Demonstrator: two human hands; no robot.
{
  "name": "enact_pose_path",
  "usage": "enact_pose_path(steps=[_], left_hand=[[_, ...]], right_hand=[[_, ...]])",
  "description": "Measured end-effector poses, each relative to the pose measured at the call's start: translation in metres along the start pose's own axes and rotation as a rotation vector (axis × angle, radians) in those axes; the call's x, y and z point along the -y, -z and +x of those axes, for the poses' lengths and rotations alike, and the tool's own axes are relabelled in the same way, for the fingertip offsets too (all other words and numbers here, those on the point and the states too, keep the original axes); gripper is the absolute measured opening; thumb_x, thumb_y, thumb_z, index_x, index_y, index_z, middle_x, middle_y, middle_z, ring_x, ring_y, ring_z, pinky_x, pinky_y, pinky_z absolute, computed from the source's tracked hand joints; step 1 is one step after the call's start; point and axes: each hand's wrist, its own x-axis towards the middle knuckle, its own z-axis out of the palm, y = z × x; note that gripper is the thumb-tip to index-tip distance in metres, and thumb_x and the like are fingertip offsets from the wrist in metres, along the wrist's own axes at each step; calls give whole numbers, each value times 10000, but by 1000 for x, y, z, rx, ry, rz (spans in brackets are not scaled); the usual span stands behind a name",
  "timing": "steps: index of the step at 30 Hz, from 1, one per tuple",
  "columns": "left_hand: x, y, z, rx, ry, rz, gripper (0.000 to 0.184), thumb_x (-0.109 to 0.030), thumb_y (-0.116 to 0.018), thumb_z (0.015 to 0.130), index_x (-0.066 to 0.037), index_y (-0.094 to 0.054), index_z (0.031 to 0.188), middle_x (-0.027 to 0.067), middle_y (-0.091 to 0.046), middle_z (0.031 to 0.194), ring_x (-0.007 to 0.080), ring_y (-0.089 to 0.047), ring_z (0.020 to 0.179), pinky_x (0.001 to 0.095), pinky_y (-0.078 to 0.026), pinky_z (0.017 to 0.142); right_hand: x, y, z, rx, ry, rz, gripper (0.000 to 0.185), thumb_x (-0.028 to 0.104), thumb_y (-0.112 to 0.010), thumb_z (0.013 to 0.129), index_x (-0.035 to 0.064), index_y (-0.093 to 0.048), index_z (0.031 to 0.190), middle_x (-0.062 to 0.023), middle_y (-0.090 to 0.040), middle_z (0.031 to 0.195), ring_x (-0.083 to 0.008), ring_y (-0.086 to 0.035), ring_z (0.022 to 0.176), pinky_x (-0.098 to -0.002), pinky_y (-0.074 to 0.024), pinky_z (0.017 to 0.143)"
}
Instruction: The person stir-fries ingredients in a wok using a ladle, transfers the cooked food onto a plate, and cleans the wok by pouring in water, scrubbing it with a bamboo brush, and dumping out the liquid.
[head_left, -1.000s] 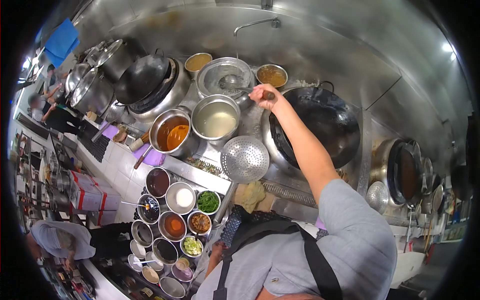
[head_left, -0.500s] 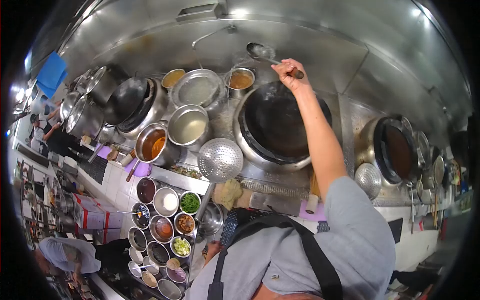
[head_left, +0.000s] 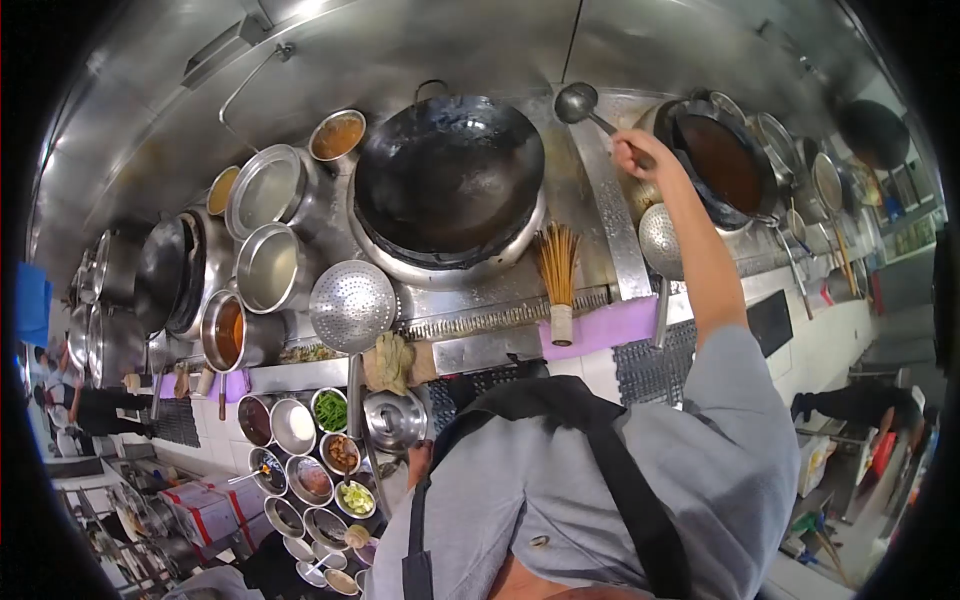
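Note:
My right hand point(head_left: 640, 155) is closed round the handle of a metal ladle point(head_left: 577, 103), whose bowl is up and left of the hand, near the steel back wall. The ladle is between a large dark wok point(head_left: 450, 178) on the left and a second wok point(head_left: 722, 160) holding brown liquid on the right. My left hand point(head_left: 419, 462) is low beside my body, next to a round metal lid point(head_left: 395, 419); its fingers are too small and partly hidden to make out. A perforated strainer point(head_left: 352, 305) lies in front of the large wok.
Pots of pale point(head_left: 268, 268) and orange liquid point(head_left: 229, 333) stand left. Several seasoning and vegetable bowls point(head_left: 330, 411) are lower left. A bamboo brush point(head_left: 558, 290) and another strainer point(head_left: 660, 243) lie along the front edge. Other people are at far left point(head_left: 95, 398) and far right point(head_left: 880, 405).
The view has turned right. My right hand has carried the ladle from the water basin, past the large wok, towards the right-hand wok. My left hand has stayed low.

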Motion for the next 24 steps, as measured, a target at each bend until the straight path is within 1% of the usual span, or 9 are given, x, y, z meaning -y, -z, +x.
enact_pose_path(steps=[5,8,11,14,16,19,22,23,24], left_hand=[[-7,10,7,159,201,-225,224,-214,-568,965,-106,-668,796,-15,-539,594,81,-460,479,264,-321,419],[-38,14,1,183,315,-243,215,-196,-543,976,-116,-614,791,-32,-508,605,84,-414,436,270,-281,366],[-52,20,4,223,374,-276,174,-185,-537,973,-99,-629,853,-26,-513,621,80,-420,455,258,-310,387],[-33,21,22,250,287,-265,155,-180,-538,968,-76,-630,898,3,-564,661,97,-453,479,266,-360,419],[-26,20,29,197,259,-212,162,-180,-517,966,-64,-619,917,61,-639,733,160,-591,552,304,-477,481],[-21,30,32,268,294,-299,167,-126,-461,923,-61,-609,962,106,-670,775,235,-692,645,353,-560,545],[-14,31,29,229,333,-315,193,-96,-439,891,-60,-605,981,118,-673,782,237,-685,626,357,-551,527],[-30,37,16,206,281,-297,184,-110,-454,904,-55,-604,994,118,-672,774,239,-689,626,353,-548,517],[-48,43,1,182,229,-278,178,-125,-468,917,-50,-602,1007,118,-672,766,241,-693,625,350,-545,506]], right_hand=[[-75,46,-90,-91,-7,-70,337,258,-594,938,178,-463,639,43,-462,531,-78,-441,420,-246,-294,360],[-100,55,-133,-277,-153,182,273,188,-607,931,137,-476,697,1,-498,566,-118,-428,382,-280,-302,352],[-129,60,-166,-287,-66,60,193,163,-619,909,102,-493,775,-6,-500,587,-114,-467,411,-280,-335,361],[-129,30,-185,-421,8,-370,187,165,-636,883,75,-504,786,-6,-502,588,-108,-500,447,-282,-388,389],[-128,17,-178,-521,28,-591,182,140,-612,855,-9,-548,938,-110,-585,637,-208,-585,492,-357,-473,475],[-118,-31,-151,-661,87,-937,431,111,-574,842,-52,-553,1240,-231,-644,723,-332,-657,580,-432,-530,617],[-103,-79,-109,-598,314,-1037,592,96,-580,836,-47,-458,1397,-223,-650,730,-331,-648,571,-422,-533,626],[-95,-107,-95,-544,401,-956,636,74,-574,868,-26,-398,1471,-155,-632,698,-247,-592,482,-380,-493,505],[-82,-142,-87,-430,378,-828,636,69,-568,883,-20,-384,1485,-123,-608,682,-212,-563,463,-360,-465,473]])
